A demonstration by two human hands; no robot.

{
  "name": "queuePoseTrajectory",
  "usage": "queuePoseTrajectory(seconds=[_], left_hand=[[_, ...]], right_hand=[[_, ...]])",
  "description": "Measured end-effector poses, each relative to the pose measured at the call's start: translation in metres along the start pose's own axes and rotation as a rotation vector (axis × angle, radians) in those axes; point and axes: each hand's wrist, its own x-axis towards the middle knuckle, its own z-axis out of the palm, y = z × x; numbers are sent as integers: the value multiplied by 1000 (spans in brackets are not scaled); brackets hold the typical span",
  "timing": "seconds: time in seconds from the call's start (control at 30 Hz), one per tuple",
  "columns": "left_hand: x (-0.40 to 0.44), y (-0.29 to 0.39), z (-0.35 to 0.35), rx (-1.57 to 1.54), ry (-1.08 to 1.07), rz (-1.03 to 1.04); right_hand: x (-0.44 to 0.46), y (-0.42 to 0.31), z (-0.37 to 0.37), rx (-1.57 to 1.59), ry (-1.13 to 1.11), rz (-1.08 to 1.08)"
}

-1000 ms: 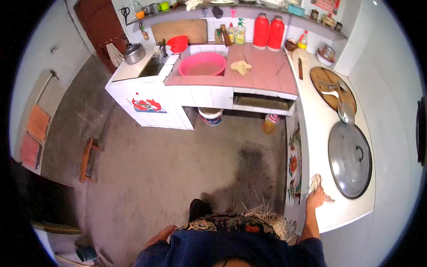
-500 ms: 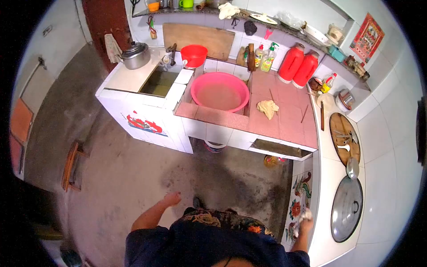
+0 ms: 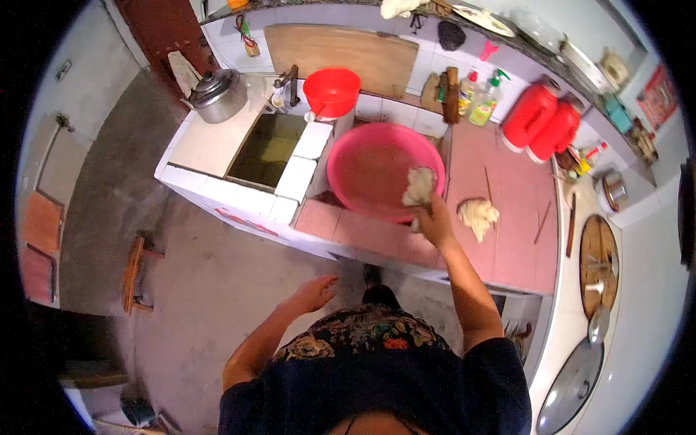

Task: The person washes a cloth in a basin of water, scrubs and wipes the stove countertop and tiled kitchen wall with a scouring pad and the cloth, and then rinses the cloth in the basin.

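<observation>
My right hand (image 3: 433, 221) grips a crumpled greyish-white cloth (image 3: 420, 186) above the right side of a pink basin (image 3: 336, 163), which holds murky brownish liquid. A second cloth (image 3: 478, 216), cream and bunched up, lies on the pink tiles to the right of this hand. Low in front of my body, over the floor, my left hand (image 3: 315, 293) hangs with loosely bent fingers and nothing visible in it.
Left of the basin are an open water tank (image 3: 268, 148), a red plastic basin (image 3: 332, 93) and a lidded metal pot (image 3: 219, 96). Bottles (image 3: 484, 103) and two red flasks (image 3: 531, 116) line the back wall. A wooden stool (image 3: 134, 274) stands on the floor at left.
My right hand has swung from beside the right-hand counter up and left to the pink basin, carrying the cloth. My body has come closer to the counter; my left hand has shifted slightly right and up.
</observation>
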Motion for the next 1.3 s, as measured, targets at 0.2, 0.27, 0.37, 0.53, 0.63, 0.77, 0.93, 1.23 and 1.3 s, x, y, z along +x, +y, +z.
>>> queuePoseTrajectory(seconds=[0.2,0.27,0.37,0.53,0.63,0.77,0.93,1.23,1.3], left_hand=[[63,57,-59,-113,165,-63],[97,62,-64,-164,176,-43],[159,63,-72,-118,202,64],[296,38,-77,285,130,-47],[373,-18,-47,466,345,17],[405,-37,-31,526,169,-112],[426,-71,-7,-250,369,-416],[402,-53,-55,-160,214,-38],[400,-52,-52,249,191,-75]], right_hand=[[138,138,50,-243,-169,48],[169,165,59,-219,-386,357],[195,211,105,-525,-359,309],[176,212,175,-770,-344,-42],[177,231,170,-793,-425,-119],[195,270,142,-885,-441,-61],[193,262,168,140,-381,342],[178,73,156,11,-162,-266],[178,69,164,-20,-70,-263]])
